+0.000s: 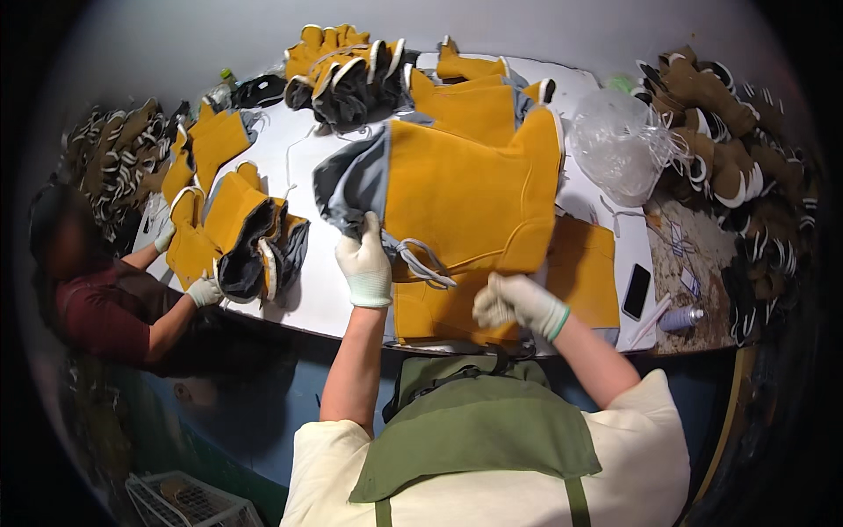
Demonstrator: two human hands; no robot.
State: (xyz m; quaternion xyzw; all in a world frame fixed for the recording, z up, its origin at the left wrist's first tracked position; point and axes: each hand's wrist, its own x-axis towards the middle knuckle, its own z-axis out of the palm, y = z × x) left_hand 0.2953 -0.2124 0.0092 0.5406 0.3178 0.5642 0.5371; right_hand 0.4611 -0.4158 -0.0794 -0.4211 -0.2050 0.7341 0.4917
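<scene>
My left hand (364,265), in a white knit glove, grips the dark-lined opening of a mustard-yellow boot upper (470,193). The upper lies on its side with a pale edge at the right; a looped grey cord (423,263) hangs from its collar by my fingers. Just below its lower edge is my right hand (520,305), also gloved, its fingers curled in with nothing visible in them. Under both hands lie more flat yellow boot uppers (581,279). Others are piled behind, including a yellow upper (470,110) with grey lining.
At left, a co-worker's gloved hands (205,290) handle yellow boots (230,211). Bundled boots (338,75) stand at the table's back. On the right are a clear plastic bag (619,145), a phone (637,292), a spray can (681,319) and heaped brown boots (711,123).
</scene>
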